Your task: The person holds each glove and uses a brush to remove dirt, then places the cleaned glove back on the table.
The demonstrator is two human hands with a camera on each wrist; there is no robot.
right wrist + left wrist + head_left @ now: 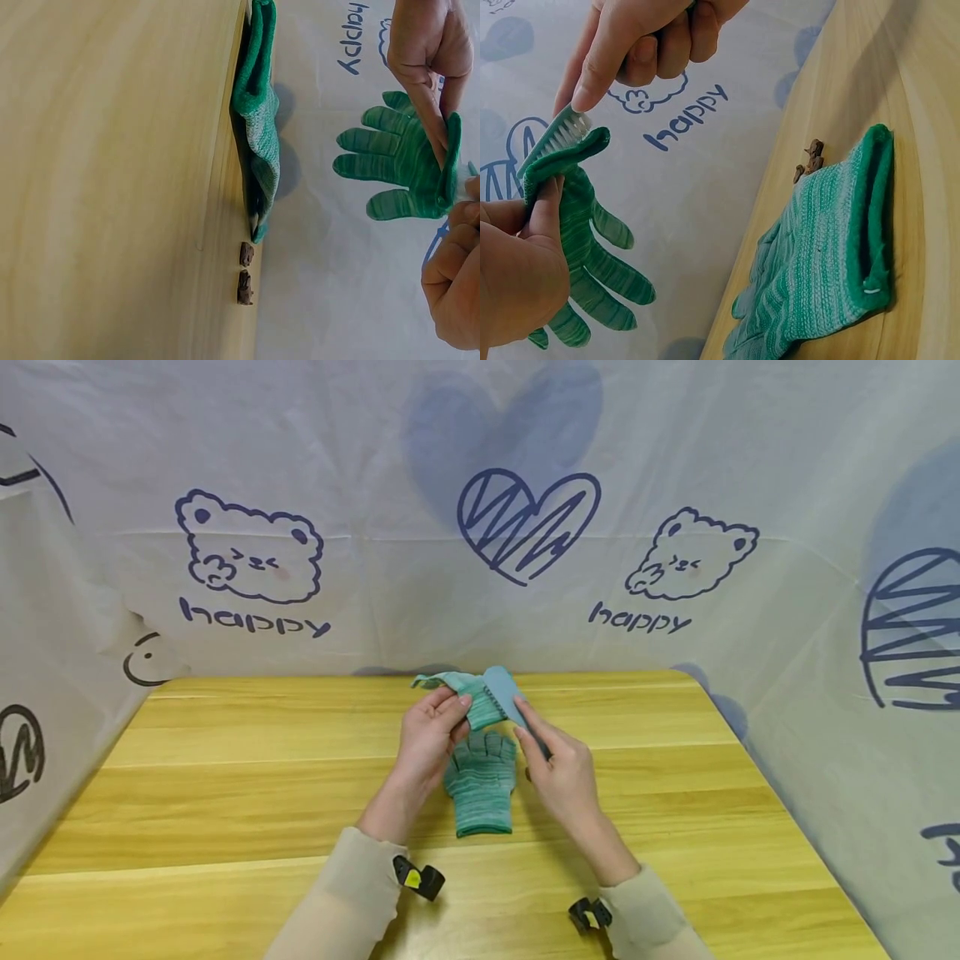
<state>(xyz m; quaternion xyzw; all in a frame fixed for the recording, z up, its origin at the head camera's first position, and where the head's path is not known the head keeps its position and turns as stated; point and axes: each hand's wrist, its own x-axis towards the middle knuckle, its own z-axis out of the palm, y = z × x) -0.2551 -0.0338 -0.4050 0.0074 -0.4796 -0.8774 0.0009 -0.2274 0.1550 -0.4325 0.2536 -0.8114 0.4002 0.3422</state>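
My left hand pinches a green striped knit glove at its cuff, raised above the table, with the glove's fingers hanging down in the left wrist view. In my right hand is a blue-grey brush, held by its handle, with the index finger along its back. White bristles touch the cuff of the raised glove. A matching glove lies flat on the table beneath both hands, its cuff toward me. The brush handle is mostly hidden by my right hand.
Small dark brown bits lie on the wooden table next to the lower glove. A pale cloth with bear and heart drawings hangs behind the table's far edge and along both sides.
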